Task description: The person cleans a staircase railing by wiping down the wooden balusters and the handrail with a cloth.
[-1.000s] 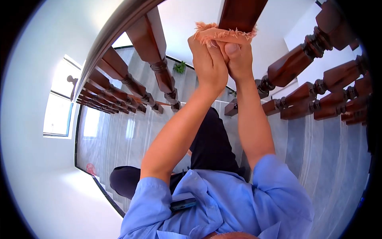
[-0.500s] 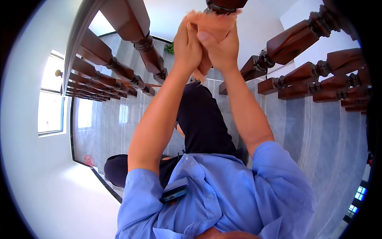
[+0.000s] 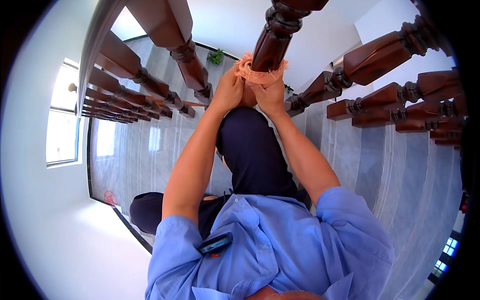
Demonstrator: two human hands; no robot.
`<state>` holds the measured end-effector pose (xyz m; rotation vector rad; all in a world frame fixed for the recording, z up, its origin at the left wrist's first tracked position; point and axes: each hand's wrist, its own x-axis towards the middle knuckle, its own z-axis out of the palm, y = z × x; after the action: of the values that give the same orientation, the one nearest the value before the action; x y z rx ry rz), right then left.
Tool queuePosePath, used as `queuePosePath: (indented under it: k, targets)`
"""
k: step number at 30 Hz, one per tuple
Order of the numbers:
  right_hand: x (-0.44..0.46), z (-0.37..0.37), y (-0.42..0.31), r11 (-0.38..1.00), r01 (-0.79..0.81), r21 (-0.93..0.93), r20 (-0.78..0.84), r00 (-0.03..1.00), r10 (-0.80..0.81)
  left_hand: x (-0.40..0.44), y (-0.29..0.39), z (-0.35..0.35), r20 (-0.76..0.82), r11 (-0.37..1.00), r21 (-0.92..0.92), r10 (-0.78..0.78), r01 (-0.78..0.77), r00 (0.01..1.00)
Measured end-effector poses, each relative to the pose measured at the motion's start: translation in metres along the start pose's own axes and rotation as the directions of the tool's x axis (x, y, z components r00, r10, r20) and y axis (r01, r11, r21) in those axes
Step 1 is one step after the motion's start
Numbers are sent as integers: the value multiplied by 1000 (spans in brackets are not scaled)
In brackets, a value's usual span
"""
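Observation:
An orange cloth [image 3: 264, 76] with frayed edges is wrapped around a dark, glossy wooden baluster [image 3: 272, 45]. My left hand [image 3: 229, 90] grips the cloth from the left side, fingers curled behind it. On the right side, my right hand [image 3: 270, 95] presses the cloth against the post, its thumb toward the middle. Both hands are just beyond my raised knee [image 3: 245, 130]. The fingertips of both hands are partly hidden by the cloth and the post.
More turned balusters stand in a row on the left [image 3: 192, 70] and along the stairs on the right [image 3: 380, 55]. Grey marble steps [image 3: 370, 155] descend at right. A green plant [image 3: 215, 56] sits beyond the railing. A phone [image 3: 216, 243] is in my shirt pocket.
Both hands have slid the cloth down the baluster, toward my knee. More of the post's upper part now shows above the cloth.

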<state>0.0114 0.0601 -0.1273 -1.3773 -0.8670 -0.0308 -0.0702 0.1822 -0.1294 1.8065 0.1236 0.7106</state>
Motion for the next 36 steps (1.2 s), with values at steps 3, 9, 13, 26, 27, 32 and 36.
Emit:
queuePosePath:
  k: [3, 9, 13, 26, 27, 32, 36]
  targets:
    - [-12, -1, 16, 986, -32, -166, 142, 988, 55, -10, -20, 1, 29, 997, 51, 59, -61, 998]
    - [-7, 5, 15, 954, 2, -301, 63, 998, 18, -10, -22, 3, -23, 992, 121, 43, -40, 999]
    - [11, -21, 23, 971, -239, 1, 256, 939, 231, -9, -23, -7, 12, 982, 178, -60, 57, 998]
    - [-18, 9, 15, 974, -215, -74, 4, 976, 216, 7, -34, 3, -87, 897, 430, 156, -104, 984]
    - [-17, 2, 21, 974, -216, -71, 3, 976, 217, 4, -32, 3, -85, 896, 432, 155, -104, 984]
    - [-31, -17, 43, 967, -256, -19, 185, 949, 255, -36, -25, 2, -139, 836, 542, -6, 81, 990]
    - [-56, -14, 43, 936, -177, -306, 202, 948, 245, -54, -30, 6, -126, 818, 483, -289, 313, 949]
